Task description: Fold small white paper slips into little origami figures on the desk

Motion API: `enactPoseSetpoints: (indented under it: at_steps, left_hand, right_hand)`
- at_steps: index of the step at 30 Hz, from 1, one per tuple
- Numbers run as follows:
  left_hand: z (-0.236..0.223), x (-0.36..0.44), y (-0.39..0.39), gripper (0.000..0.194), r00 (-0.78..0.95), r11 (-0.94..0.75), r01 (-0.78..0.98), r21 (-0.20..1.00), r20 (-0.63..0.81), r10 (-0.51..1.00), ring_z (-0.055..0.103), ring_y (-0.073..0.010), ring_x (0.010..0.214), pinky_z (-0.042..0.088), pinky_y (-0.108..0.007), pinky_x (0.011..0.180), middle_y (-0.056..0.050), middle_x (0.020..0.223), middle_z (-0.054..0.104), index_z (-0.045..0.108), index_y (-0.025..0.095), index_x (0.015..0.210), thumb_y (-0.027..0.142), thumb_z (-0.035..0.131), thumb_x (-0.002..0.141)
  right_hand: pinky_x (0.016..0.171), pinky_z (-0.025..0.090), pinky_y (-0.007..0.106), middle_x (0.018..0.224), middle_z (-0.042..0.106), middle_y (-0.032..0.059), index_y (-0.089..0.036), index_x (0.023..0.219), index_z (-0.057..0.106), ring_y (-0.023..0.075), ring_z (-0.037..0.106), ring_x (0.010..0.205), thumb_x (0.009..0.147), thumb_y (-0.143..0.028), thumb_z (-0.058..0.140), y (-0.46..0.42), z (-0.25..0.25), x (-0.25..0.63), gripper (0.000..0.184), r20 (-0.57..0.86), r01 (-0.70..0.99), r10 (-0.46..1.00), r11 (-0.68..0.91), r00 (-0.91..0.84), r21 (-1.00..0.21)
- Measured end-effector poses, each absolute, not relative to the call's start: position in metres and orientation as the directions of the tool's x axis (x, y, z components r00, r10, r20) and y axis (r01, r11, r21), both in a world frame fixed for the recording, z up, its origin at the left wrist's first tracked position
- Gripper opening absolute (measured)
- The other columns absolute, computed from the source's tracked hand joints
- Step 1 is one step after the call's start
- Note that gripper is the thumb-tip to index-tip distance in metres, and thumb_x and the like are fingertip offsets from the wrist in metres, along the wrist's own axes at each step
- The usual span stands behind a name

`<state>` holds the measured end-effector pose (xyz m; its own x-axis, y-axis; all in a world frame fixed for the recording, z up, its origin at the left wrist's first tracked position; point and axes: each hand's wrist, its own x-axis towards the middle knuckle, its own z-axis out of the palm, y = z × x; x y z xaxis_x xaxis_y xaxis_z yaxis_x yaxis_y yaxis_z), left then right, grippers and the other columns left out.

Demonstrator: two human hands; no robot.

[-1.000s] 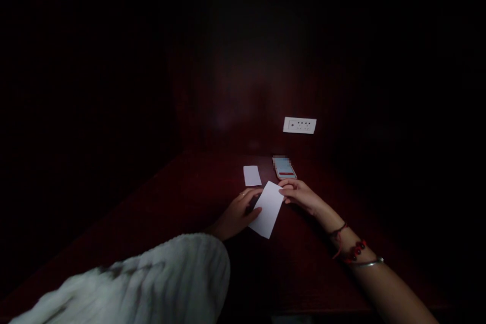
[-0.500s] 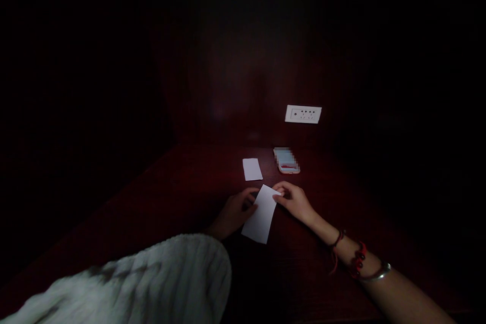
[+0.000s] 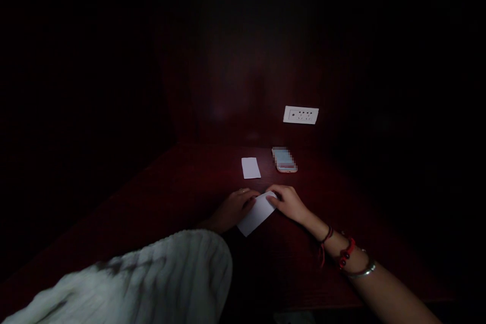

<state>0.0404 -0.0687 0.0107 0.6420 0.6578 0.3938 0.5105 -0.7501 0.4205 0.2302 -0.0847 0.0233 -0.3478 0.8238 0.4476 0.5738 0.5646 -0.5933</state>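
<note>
Dark red tabletop [image 3: 152,202], dim light; white socket panel [image 3: 301,115] on far wall [image 3: 243,96]. White sheet [image 3: 257,214] at near centre, pinched by both hands: left hand [image 3: 237,207] along its left edge, right hand [image 3: 290,203] at far right corner. Paper slip [image 3: 251,168] lies farther off; phone [image 3: 284,161] right of it, screen pixelated, writing unreadable

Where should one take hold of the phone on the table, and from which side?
Probably by the two long edges near its closer end, with the right hand coming from the front. The phone lies flat, its narrow end toward that hand; the wall stands behind it, and a flat paper lies to its left.
</note>
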Motion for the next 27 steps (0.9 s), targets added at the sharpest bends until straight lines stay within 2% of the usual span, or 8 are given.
enactPoseSetpoints:
  at_steps: [3, 7, 10, 14, 17, 21, 24, 27]
  left_hand:
    - [0.012, 0.035, -0.071, 0.026, 0.644, -0.737, 0.535, 0.413, 0.365, 0.672, 0.047, -0.0159, 0.089, 0.034, -0.027, 0.080, -0.002, 0.095, 0.052, 0.049, 0.023, 0.104, 0.024, 0.038, 0.080]
    - [0.033, 0.037, -0.054, 0.013, 0.520, -0.594, 0.477, 0.647, 0.338, 0.785, 0.052, -0.0168, 0.081, 0.037, -0.027, 0.076, -0.002, 0.080, 0.058, 0.059, 0.020, 0.081, 0.021, 0.052, 0.070]
    - [0.065, 0.057, -0.028, 0.019, 0.434, -0.561, 0.431, 0.707, 0.383, 0.816, 0.055, -0.0156, 0.076, 0.041, -0.025, 0.067, -0.005, 0.080, 0.058, 0.056, 0.015, 0.089, 0.020, 0.041, 0.077]
    - [0.103, 0.099, -0.009, 0.036, 0.349, -0.581, 0.307, 0.754, 0.479, 0.806, 0.050, -0.0133, 0.092, 0.041, -0.024, 0.068, -0.013, 0.107, 0.048, 0.032, 0.012, 0.116, 0.014, 0.013, 0.085]
    - [0.106, 0.116, -0.024, 0.032, 0.441, -0.621, 0.239, 0.747, 0.486, 0.754, 0.053, -0.0133, 0.085, 0.042, -0.023, 0.065, -0.012, 0.100, 0.052, 0.039, 0.009, 0.110, 0.014, 0.021, 0.084]
    - [0.080, 0.090, -0.096, 0.011, 0.642, -0.699, 0.214, 0.682, 0.441, 0.627, 0.055, -0.0137, 0.067, 0.042, -0.023, 0.062, -0.004, 0.074, 0.059, 0.057, 0.012, 0.079, 0.013, 0.048, 0.072]
    - [0.057, 0.053, -0.168, 0.020, 0.751, -0.861, 0.299, 0.411, 0.454, 0.478, 0.051, -0.0145, 0.080, 0.039, -0.026, 0.072, -0.003, 0.088, 0.057, 0.053, 0.020, 0.092, 0.015, 0.040, 0.078]
    - [0.046, 0.037, -0.202, 0.016, 0.904, -0.955, 0.203, 0.217, 0.333, 0.267, 0.051, -0.0134, 0.075, 0.039, -0.024, 0.070, -0.001, 0.084, 0.058, 0.052, 0.024, 0.092, 0.028, 0.044, 0.078]
  right_hand:
    - [0.062, 0.036, 0.023, 0.074, 0.059, 0.0015, -0.018, 0.078, 0.058, 0.0138, 0.051, 0.066, 0.070, -0.019, 0.045, -0.082, 0.020, 0.235, 0.016, 0.459, 0.608, 0.840, 0.532, -0.290, -0.590]
    - [0.059, 0.035, 0.022, 0.068, 0.058, 0.0006, -0.017, 0.076, 0.058, 0.0132, 0.050, 0.062, 0.068, -0.022, 0.046, -0.073, 0.014, 0.238, 0.015, 0.435, 0.614, 0.880, 0.452, -0.190, -0.647]
    - [0.058, 0.035, 0.022, 0.068, 0.057, 0.0011, -0.016, 0.075, 0.058, 0.0131, 0.048, 0.061, 0.065, -0.023, 0.047, -0.067, 0.010, 0.238, 0.017, 0.414, 0.611, 0.906, 0.377, -0.088, -0.696]
    - [0.056, 0.037, 0.022, 0.066, 0.055, 0.0014, -0.014, 0.073, 0.057, 0.0125, 0.048, 0.059, 0.065, -0.024, 0.046, -0.065, 0.006, 0.243, 0.017, 0.401, 0.613, 0.916, 0.331, -0.025, -0.717]
    - [0.057, 0.038, 0.022, 0.066, 0.055, 0.0010, -0.014, 0.073, 0.056, 0.0122, 0.047, 0.059, 0.065, -0.025, 0.046, -0.064, 0.005, 0.247, 0.018, 0.414, 0.614, 0.910, 0.321, 0.011, -0.721]
    - [0.056, 0.038, 0.021, 0.065, 0.055, 0.0007, -0.015, 0.073, 0.057, 0.0122, 0.047, 0.060, 0.064, -0.025, 0.048, -0.062, 0.005, 0.243, 0.016, 0.442, 0.593, 0.897, 0.356, 0.000, -0.722]
    - [0.052, 0.037, 0.020, 0.063, 0.053, 0.0000, -0.015, 0.075, 0.057, 0.0113, 0.046, 0.057, 0.066, -0.027, 0.047, -0.061, 0.004, 0.239, 0.018, 0.448, 0.564, 0.894, 0.377, -0.015, -0.734]
    - [0.052, 0.036, 0.020, 0.061, 0.052, -0.0007, -0.015, 0.073, 0.057, 0.0109, 0.045, 0.057, 0.066, -0.028, 0.048, -0.062, 0.003, 0.237, 0.018, 0.438, 0.546, 0.898, 0.386, -0.038, -0.744]
